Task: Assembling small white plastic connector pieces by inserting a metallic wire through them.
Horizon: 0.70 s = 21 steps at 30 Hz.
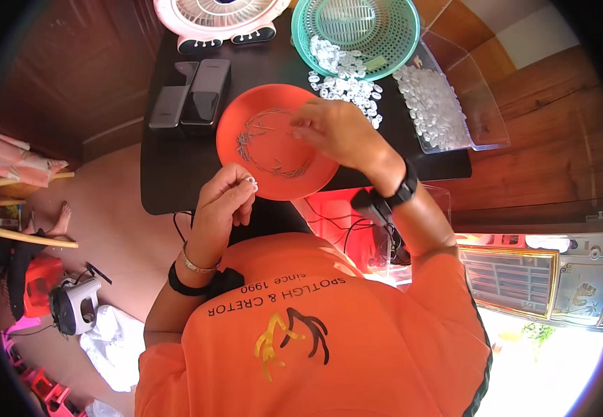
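Leftmost, a small white clip (251,183) is pinched between thumb and fingertips of the left hand (226,201), held just off the near-left rim of the orange plate (301,182). Further right, thin metal pins (273,142) are seen strewn in a loose ring across the plate, their long axes pointing every way. Over these the right hand (336,128) is held, its fingertips closed on one pin near the plate's middle, so the pins lie nearer that hand and up and to the right of the clip. Beyond, loose white clips (346,87) are heaped beside a green basket (398,42) and a clear tray (485,118).
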Each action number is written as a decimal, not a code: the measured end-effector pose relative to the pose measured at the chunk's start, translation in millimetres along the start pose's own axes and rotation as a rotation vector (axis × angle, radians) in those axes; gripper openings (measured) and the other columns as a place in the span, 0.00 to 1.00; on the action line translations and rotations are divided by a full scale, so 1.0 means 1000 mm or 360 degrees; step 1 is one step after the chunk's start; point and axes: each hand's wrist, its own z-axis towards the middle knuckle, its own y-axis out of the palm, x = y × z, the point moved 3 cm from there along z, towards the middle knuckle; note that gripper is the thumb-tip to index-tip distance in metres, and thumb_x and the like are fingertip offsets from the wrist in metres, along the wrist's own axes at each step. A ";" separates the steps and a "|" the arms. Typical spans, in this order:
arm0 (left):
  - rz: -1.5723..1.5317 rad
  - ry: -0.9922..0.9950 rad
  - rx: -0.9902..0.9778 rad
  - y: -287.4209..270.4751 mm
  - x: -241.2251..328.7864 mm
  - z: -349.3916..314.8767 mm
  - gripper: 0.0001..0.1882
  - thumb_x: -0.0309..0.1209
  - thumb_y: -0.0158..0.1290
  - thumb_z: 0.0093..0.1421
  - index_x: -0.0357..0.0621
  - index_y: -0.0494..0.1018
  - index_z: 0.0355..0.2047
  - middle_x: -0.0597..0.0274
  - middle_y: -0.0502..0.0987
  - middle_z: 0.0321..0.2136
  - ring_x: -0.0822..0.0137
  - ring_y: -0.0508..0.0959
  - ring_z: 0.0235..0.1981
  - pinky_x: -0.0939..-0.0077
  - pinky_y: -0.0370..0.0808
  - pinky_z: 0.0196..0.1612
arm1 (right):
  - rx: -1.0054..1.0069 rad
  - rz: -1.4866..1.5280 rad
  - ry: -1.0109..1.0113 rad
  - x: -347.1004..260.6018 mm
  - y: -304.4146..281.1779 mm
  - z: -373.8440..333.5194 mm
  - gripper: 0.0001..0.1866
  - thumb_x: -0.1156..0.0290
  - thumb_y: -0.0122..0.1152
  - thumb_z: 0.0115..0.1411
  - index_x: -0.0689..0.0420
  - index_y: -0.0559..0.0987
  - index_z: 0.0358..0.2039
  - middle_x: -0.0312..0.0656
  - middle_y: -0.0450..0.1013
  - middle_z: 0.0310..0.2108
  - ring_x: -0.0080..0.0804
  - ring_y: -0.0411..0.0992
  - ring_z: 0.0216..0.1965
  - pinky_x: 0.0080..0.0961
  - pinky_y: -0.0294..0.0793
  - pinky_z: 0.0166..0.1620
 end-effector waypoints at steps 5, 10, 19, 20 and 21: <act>-0.0047 -0.0003 0.0090 0.000 0.000 0.000 0.09 0.35 0.47 0.61 0.44 0.67 0.28 0.73 0.65 0.16 0.81 0.63 0.16 0.87 0.56 0.19 | -0.0496 -0.0327 0.0111 0.029 0.020 0.023 0.11 0.64 0.58 0.51 0.56 0.80 0.32 0.47 0.76 0.27 0.45 0.75 0.33 0.37 0.73 0.36; -0.0117 -0.0004 0.0109 -0.002 -0.001 0.000 0.09 0.35 0.46 0.61 0.45 0.67 0.27 0.72 0.64 0.16 0.81 0.62 0.15 0.86 0.54 0.18 | -0.0544 -0.0562 0.0074 0.027 0.031 0.031 0.11 0.65 0.56 0.51 0.58 0.77 0.30 0.49 0.75 0.28 0.49 0.74 0.34 0.41 0.72 0.37; -0.0178 0.0080 0.0150 0.005 0.005 0.006 0.10 0.34 0.46 0.62 0.44 0.67 0.26 0.71 0.65 0.15 0.80 0.62 0.14 0.86 0.54 0.17 | -0.0214 -0.0086 -0.0024 0.014 0.023 0.016 0.07 0.73 0.55 0.52 0.64 0.74 0.31 0.47 0.74 0.27 0.42 0.73 0.29 0.33 0.72 0.35; -0.0174 0.0076 0.0143 0.007 0.007 0.006 0.10 0.34 0.46 0.62 0.44 0.67 0.26 0.71 0.65 0.15 0.80 0.62 0.14 0.86 0.54 0.17 | -0.0135 0.0235 0.0098 0.007 0.017 0.010 0.07 0.75 0.56 0.53 0.64 0.74 0.32 0.44 0.74 0.27 0.35 0.73 0.27 0.28 0.72 0.34; -0.0171 0.0089 0.0156 0.008 0.008 0.006 0.10 0.34 0.46 0.62 0.44 0.67 0.26 0.71 0.65 0.14 0.80 0.62 0.14 0.86 0.54 0.17 | -0.0131 0.0239 0.0101 -0.001 0.013 0.006 0.07 0.75 0.56 0.53 0.64 0.74 0.32 0.44 0.74 0.27 0.35 0.73 0.27 0.28 0.72 0.34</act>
